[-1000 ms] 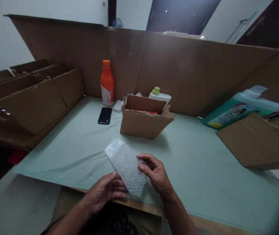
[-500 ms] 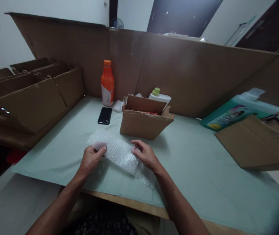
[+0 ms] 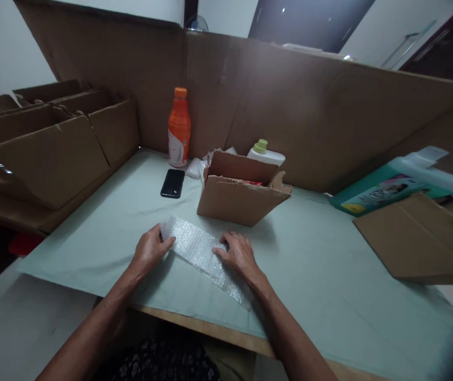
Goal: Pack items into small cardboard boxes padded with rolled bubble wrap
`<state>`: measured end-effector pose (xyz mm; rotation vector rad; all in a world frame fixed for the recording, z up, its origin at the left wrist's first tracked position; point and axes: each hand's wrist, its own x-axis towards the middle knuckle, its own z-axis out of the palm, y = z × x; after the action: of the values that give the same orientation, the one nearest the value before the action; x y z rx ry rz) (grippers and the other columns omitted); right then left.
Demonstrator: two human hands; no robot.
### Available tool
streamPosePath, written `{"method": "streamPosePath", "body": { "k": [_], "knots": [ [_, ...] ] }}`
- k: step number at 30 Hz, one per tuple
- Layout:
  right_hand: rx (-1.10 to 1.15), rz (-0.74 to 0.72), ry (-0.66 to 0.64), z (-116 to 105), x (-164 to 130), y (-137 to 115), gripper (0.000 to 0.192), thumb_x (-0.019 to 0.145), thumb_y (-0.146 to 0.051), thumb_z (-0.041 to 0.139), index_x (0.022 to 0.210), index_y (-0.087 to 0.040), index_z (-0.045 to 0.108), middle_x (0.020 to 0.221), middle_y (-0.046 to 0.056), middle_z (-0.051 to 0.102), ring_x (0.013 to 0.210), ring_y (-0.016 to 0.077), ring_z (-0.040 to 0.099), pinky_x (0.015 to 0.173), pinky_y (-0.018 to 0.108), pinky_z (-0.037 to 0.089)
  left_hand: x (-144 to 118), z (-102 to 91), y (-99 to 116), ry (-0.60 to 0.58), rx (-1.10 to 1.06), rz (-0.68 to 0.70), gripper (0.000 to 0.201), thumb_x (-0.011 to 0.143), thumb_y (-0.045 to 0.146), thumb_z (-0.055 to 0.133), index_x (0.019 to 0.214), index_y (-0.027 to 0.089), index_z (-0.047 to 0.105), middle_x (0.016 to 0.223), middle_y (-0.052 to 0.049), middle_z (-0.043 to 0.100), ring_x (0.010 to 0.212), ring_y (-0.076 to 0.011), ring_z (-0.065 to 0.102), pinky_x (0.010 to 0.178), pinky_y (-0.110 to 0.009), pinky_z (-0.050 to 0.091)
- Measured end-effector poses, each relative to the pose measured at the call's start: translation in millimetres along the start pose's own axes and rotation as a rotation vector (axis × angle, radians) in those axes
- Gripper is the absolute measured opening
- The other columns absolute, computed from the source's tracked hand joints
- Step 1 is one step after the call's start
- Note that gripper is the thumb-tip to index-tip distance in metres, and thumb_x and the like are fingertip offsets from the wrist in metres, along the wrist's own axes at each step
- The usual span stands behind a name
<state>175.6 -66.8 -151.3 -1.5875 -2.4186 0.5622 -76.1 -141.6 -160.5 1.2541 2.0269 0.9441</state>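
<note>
On the green table cover [image 3: 322, 264], my left hand [image 3: 149, 254] and right hand [image 3: 239, 255] press flat, fingers spread, gripping nothing, on the bubble wrap [image 3: 198, 248], which now lies flatter than half a second ago.

Dim, soft light; warped, blurred edges.

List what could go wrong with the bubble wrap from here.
1. The bubble wrap lies slanted, its near end close to the table edge; it may slide off.
2. Left hand and right hand press only its edges, so the middle may spring up.
</note>
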Motion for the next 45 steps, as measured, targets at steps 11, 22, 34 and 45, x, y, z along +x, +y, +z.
{"method": "streamPosePath", "body": {
  "k": [11, 22, 34, 45],
  "knots": [
    [0.065, 0.034, -0.032, 2.0, -40.4, -1.7, 0.029, 0.085, -0.020, 0.063, 0.114, -0.020, 0.063, 0.105, 0.007, 0.072, 0.092, 0.0212, 0.065, 0.078, 0.029, 0.041, 12.1, 23.5, 23.6, -0.165, 0.337, 0.115, 0.034, 0.078, 0.014, 0.056, 0.109, 0.023, 0.065, 0.094, -0.009, 0.074, 0.086, -0.0268, 0.066, 0.068, -0.029, 0.034],
    [0.138, 0.026, -0.083, 6.3, -66.9, -2.3, 0.040, 0.084, -0.015, 0.058, 0.123, -0.020, 0.064, 0.088, 0.001, 0.074, 0.079, 0.0179, 0.065, 0.075, 0.026, 0.040, 0.1, 30.0, 22.1, -0.197, 0.353, 0.178, 0.027, 0.082, 0.014, 0.052, 0.107, 0.021, 0.061, 0.093, -0.005, 0.072, 0.083, -0.0226, 0.064, 0.070, -0.029, 0.040],
    [0.087, 0.081, -0.069, 11.9, -83.6, 8.0, 0.054, 0.086, -0.018, 0.055, 0.140, -0.015, 0.056, 0.093, 0.006, 0.075, 0.083, 0.0218, 0.067, 0.079, 0.030, 0.043, 26.0, 64.5, 52.5, -0.276, 0.320, 0.445, 0.032, 0.085, 0.013, 0.052, 0.109, 0.023, 0.070, 0.104, -0.007, 0.073, 0.098, -0.0248, 0.067, 0.083, -0.031, 0.047],
    [0.026, 0.107, -0.056, 9.3, -66.0, 15.2, 0.061, 0.086, -0.019, 0.056, 0.147, -0.015, 0.052, 0.095, 0.008, 0.077, 0.087, 0.0230, 0.070, 0.084, 0.032, 0.046, 70.0, 93.2, 79.3, -0.366, 0.324, 0.521, 0.048, 0.085, 0.014, 0.057, 0.131, 0.025, 0.063, 0.126, -0.004, 0.072, 0.116, -0.0257, 0.066, 0.097, -0.032, 0.048]
  ]
}}
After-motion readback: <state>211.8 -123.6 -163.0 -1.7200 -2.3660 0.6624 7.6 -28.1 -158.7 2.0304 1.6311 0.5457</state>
